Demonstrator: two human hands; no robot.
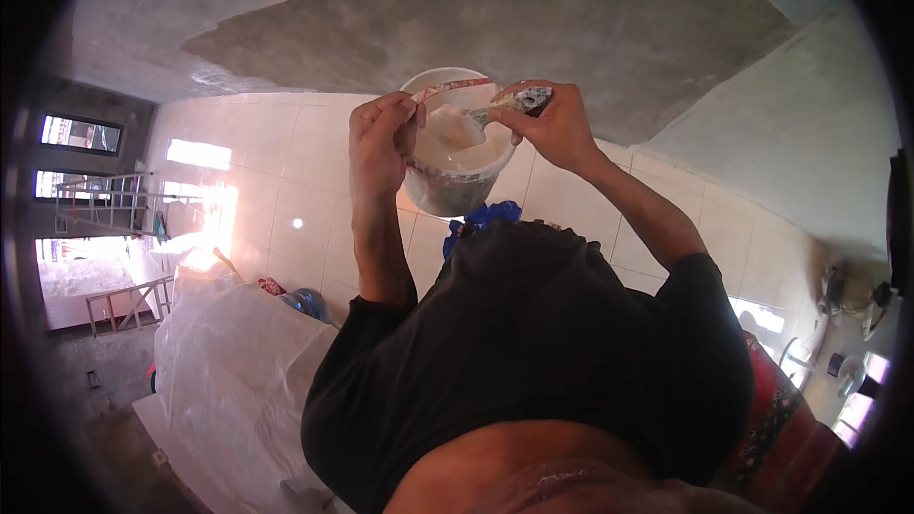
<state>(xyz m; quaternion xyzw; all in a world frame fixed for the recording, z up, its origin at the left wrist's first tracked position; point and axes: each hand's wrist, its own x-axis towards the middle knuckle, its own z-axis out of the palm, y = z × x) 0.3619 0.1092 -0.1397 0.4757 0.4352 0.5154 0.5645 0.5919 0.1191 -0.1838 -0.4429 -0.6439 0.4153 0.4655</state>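
Below my hands is a white bucket [455,192] with pale, creamy paste inside. My right hand [559,128] is closed around the smeared handle of a putty knife [461,133], whose paste-coated blade is over the bucket opening. At the left side of the rim, my left hand [381,138] pinches one end of a narrow red strip-like tool [451,88], smeared with white. The strip spans the bucket's far side toward my right hand. I cannot make out its exact kind.
A grey wall with darker patches [533,29] rises just beyond the bucket. Pale tiles [305,152] cover the floor. Blue material [493,214] lies beside the bucket, partly hidden by my black shirt. Plastic sheeting [233,371] covers something at left, near metal frames [124,200].
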